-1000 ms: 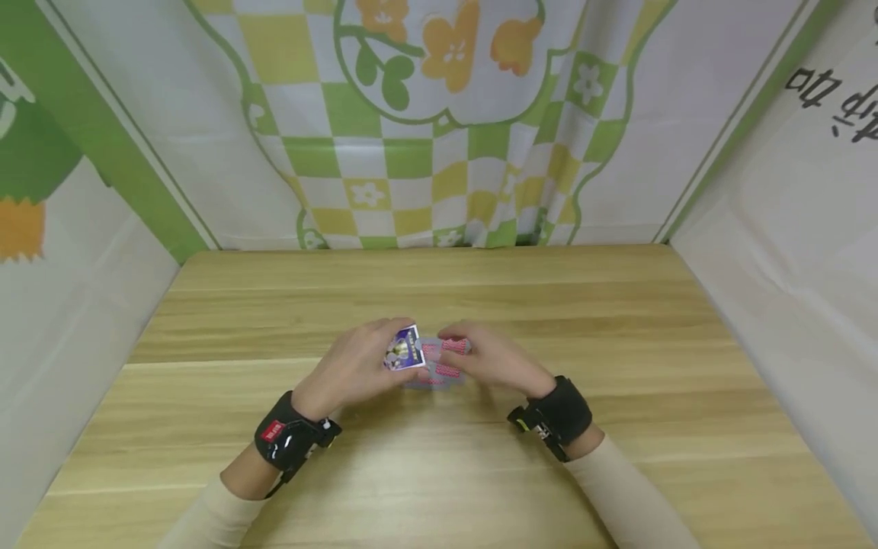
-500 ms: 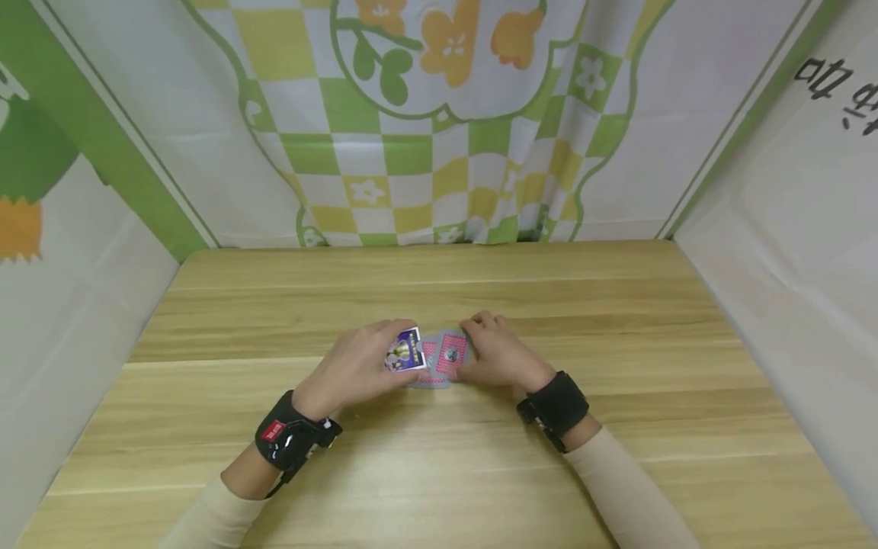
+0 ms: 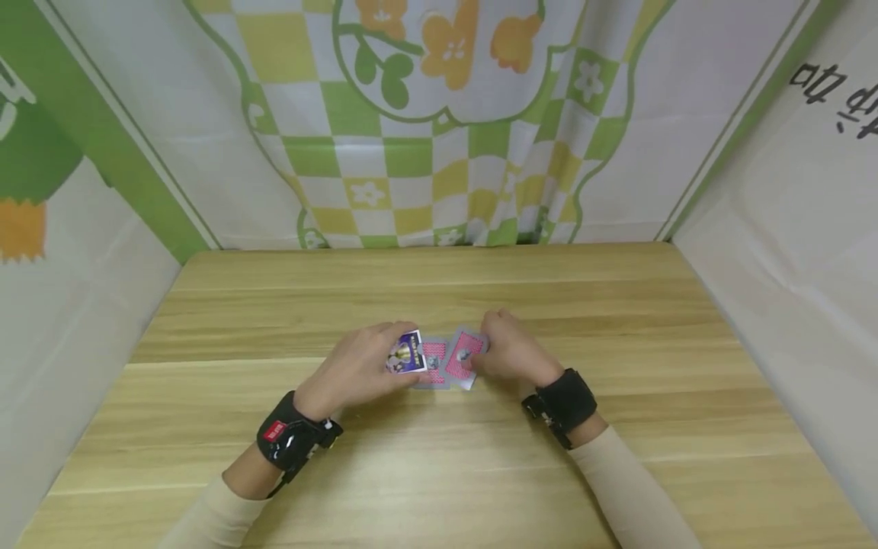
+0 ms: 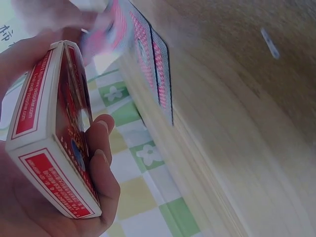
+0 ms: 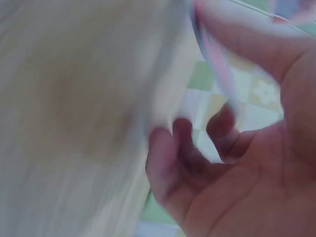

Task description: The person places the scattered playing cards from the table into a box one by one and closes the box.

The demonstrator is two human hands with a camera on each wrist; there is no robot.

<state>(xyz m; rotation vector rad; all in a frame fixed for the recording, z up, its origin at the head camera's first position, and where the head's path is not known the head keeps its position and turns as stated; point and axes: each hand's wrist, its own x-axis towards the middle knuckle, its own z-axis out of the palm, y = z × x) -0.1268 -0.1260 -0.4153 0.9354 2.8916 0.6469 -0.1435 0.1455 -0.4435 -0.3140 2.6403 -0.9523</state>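
Observation:
My left hand (image 3: 353,370) grips a playing-card box (image 3: 408,352), purple on top in the head view. Its white and red sides (image 4: 37,94) show in the left wrist view, fingers curled along them. Just right of the box, red-backed playing cards (image 3: 433,361) lie face down on the table. My right hand (image 3: 516,352) pinches a red-backed playing card (image 3: 463,355), tilted beside the others; how many cards it holds I cannot tell. In the right wrist view that card (image 5: 217,59) is a blurred strip between thumb and finger.
A wood-grain table (image 3: 439,473) lies under both hands. A green, yellow and white checked cloth (image 3: 405,164) hangs behind it. White panels (image 3: 775,252) stand along both sides. A small pale mark (image 4: 269,43) appears on the surface in the left wrist view.
My right hand has taken hold of a card on the cards beside the box and drawn it rightward, tilting it. The left hand with the box has stayed nearly still.

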